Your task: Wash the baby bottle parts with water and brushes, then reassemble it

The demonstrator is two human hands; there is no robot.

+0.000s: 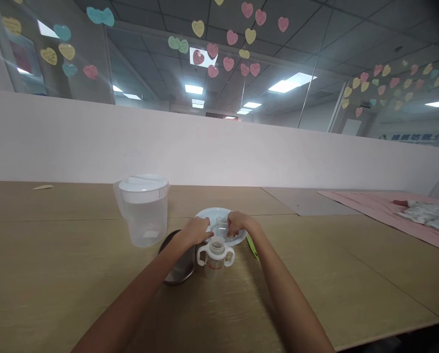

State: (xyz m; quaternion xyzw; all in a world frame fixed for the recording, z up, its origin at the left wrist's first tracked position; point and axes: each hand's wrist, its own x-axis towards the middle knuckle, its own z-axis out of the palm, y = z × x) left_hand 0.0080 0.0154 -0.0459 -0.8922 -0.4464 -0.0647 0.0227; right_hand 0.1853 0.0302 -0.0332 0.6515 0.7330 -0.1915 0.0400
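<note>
My left hand is over the left rim of a white plate, its thumb and a finger apart with a gap between them. At the plate's right side, my right hand has its fingers curled together on a thin, pale, straw-like stick that slants across the plate. Just in front of the plate stands a clear baby bottle with two white handles and an uncapped neck. Under my left forearm lies a round metal dish, partly hidden.
A lidded clear pitcher stands left of the dish. A green handle sticks out by the plate's right side. At the far right, a pink cloth carries a patterned fabric. A white wall borders the table's back.
</note>
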